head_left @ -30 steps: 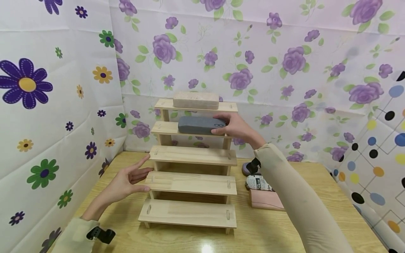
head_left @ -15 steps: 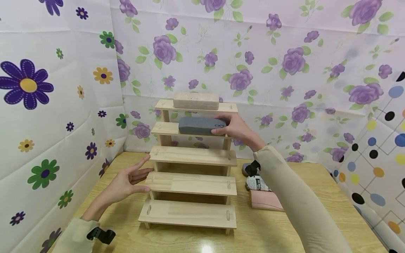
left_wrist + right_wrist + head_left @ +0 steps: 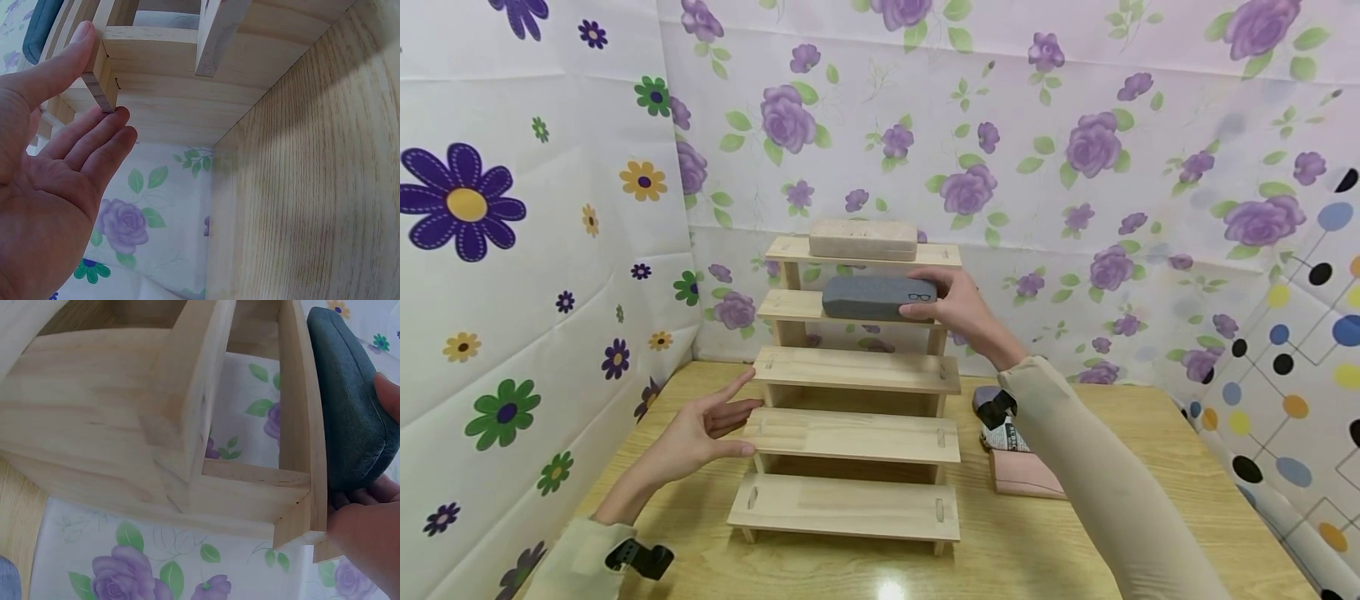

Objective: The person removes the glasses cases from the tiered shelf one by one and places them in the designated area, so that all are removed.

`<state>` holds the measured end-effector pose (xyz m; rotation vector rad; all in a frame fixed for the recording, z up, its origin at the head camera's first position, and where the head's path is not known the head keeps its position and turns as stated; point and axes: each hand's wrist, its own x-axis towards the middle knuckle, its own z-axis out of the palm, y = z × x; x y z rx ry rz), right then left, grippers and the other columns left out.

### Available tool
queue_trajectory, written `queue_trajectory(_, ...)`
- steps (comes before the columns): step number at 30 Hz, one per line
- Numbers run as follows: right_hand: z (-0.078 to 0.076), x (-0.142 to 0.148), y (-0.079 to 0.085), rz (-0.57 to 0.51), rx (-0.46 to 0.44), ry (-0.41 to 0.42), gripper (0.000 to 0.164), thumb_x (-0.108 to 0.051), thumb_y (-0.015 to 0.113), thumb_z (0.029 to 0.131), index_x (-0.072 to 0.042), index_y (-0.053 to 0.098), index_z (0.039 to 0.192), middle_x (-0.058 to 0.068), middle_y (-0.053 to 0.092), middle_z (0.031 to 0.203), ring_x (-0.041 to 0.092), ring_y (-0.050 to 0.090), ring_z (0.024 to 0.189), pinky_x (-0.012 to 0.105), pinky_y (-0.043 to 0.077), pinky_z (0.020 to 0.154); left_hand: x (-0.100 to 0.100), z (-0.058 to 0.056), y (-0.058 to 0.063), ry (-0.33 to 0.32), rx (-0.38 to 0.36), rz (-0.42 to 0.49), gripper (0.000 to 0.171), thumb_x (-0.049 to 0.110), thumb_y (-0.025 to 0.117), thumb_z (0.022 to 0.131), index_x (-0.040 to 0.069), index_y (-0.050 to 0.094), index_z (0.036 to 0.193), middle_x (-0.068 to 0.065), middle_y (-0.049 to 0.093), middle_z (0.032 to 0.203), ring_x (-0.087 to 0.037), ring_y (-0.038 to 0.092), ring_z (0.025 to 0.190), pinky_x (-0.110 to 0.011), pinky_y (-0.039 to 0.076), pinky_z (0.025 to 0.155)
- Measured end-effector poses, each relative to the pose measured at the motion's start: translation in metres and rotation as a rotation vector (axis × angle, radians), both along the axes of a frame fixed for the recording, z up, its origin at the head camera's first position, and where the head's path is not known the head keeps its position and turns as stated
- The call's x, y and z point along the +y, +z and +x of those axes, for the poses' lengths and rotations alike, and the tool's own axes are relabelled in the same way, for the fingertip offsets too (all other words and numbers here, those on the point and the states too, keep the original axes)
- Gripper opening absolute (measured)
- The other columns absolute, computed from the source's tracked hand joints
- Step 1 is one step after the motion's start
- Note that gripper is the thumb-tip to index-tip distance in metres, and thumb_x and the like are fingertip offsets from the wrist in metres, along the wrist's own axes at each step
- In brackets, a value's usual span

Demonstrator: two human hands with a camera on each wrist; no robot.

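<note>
A blue-grey glasses case (image 3: 868,297) with a small spectacles print lies along the second-highest step of a wooden tiered shelf (image 3: 856,427). My right hand (image 3: 958,307) grips the case's right end, thumb in front and fingers over the top and back. In the right wrist view the case (image 3: 350,400) sits against the edge of the wooden step, partly hidden by the fingers. At the shelf's left side, my left hand (image 3: 703,433) holds the end of a lower step, thumb (image 3: 75,47) at one edge and fingertips (image 3: 122,125) at the other.
A beige case (image 3: 862,240) rests on the top step. Right of the shelf, partly behind the right forearm, lie a pink case (image 3: 1024,475), a case with printed lettering (image 3: 1003,437) and a purplish-grey item (image 3: 984,395) on the wooden table (image 3: 820,575). Flowered cloth (image 3: 865,108) hangs behind.
The right wrist and forearm have shifted slightly, covering more of the lettered case. The blue-grey case stays on its step in the right hand's grip. The left hand has not visibly moved.
</note>
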<state>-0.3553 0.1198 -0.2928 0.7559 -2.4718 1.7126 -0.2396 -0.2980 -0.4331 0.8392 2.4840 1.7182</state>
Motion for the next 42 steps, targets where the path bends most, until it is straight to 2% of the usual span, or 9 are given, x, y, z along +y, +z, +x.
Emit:
queue_trajectory(4,0.004,0.001,0.0,-0.048,-0.011,0.02,0.063,-0.011,0.084,0.09,0.001,0.059,0.147,0.016,0.065,0.119,0.026,0.061,0.099,0.033,0.056,0.079,0.0,-0.001,-0.001,-0.005,0.0,0.009,0.107,0.003,0.088,0.086,0.021,0.025,0.17,-0.03,0.049,0.151,-0.04,0.05,0.139,-0.034,0.05,0.108)
queue_trajectory(10,0.009,0.005,0.0,-0.076,-0.018,0.031,0.058,-0.009,0.084,0.09,-0.003,0.063,0.144,0.016,0.065,0.123,0.026,0.062,0.101,0.03,0.057,0.081,0.0,-0.002,-0.001,-0.011,-0.004,0.016,0.106,0.002,0.087,0.086,0.021,0.025,0.17,-0.03,0.048,0.153,-0.039,0.049,0.14,-0.035,0.05,0.108)
queue_trajectory(14,0.012,0.009,-0.001,-0.079,-0.003,0.04,0.053,-0.009,0.085,0.089,-0.004,0.066,0.138,0.017,0.067,0.121,0.026,0.061,0.093,0.028,0.054,0.064,-0.001,-0.002,-0.003,-0.017,-0.003,0.016,0.106,0.002,0.087,0.086,0.022,0.024,0.17,-0.028,0.048,0.153,-0.038,0.049,0.14,-0.036,0.051,0.108)
queue_trajectory(17,0.016,0.013,-0.002,-0.074,0.008,0.032,0.052,-0.011,0.086,0.088,-0.005,0.068,0.137,0.017,0.067,0.122,0.025,0.061,0.093,0.027,0.05,0.058,-0.001,-0.001,-0.004,-0.019,-0.004,0.018,0.107,0.002,0.087,0.087,0.021,0.023,0.17,-0.029,0.047,0.154,-0.037,0.048,0.14,-0.037,0.051,0.107)
queue_trajectory(21,0.021,0.018,-0.004,-0.081,0.011,0.027,0.054,-0.01,0.086,0.088,-0.005,0.067,0.138,0.016,0.066,0.125,0.026,0.063,0.102,0.026,0.055,0.071,-0.001,-0.001,-0.003,-0.019,-0.009,0.019,0.106,0.002,0.087,0.087,0.021,0.023,0.17,-0.029,0.047,0.154,-0.036,0.049,0.14,-0.038,0.05,0.108)
queue_trajectory(29,0.034,0.029,-0.009,-0.098,0.0,0.037,0.057,-0.007,0.084,0.089,-0.006,0.064,0.142,0.015,0.064,0.126,0.026,0.063,0.103,0.028,0.056,0.075,-0.001,-0.001,-0.002,-0.019,-0.004,0.013,0.106,0.003,0.087,0.087,0.02,0.024,0.17,-0.027,0.049,0.153,-0.036,0.05,0.139,-0.044,0.049,0.109)
queue_trajectory(36,0.046,0.038,-0.014,-0.125,0.0,0.047,0.056,-0.003,0.084,0.089,-0.003,0.064,0.141,0.016,0.059,0.132,0.026,0.063,0.11,0.026,0.059,0.087,-0.001,-0.002,-0.002,-0.005,0.007,0.003,0.107,0.003,0.088,0.085,0.022,0.025,0.17,-0.026,0.049,0.154,-0.035,0.051,0.138,-0.036,0.05,0.108)
queue_trajectory(42,0.057,0.045,-0.023,-0.109,0.006,0.051,0.059,-0.005,0.086,0.088,-0.005,0.064,0.143,0.015,0.061,0.135,0.028,0.062,0.118,0.027,0.057,0.093,-0.002,-0.002,-0.002,-0.011,0.001,0.007,0.108,0.003,0.088,0.085,0.022,0.024,0.17,-0.026,0.049,0.154,-0.033,0.051,0.139,-0.039,0.05,0.108)
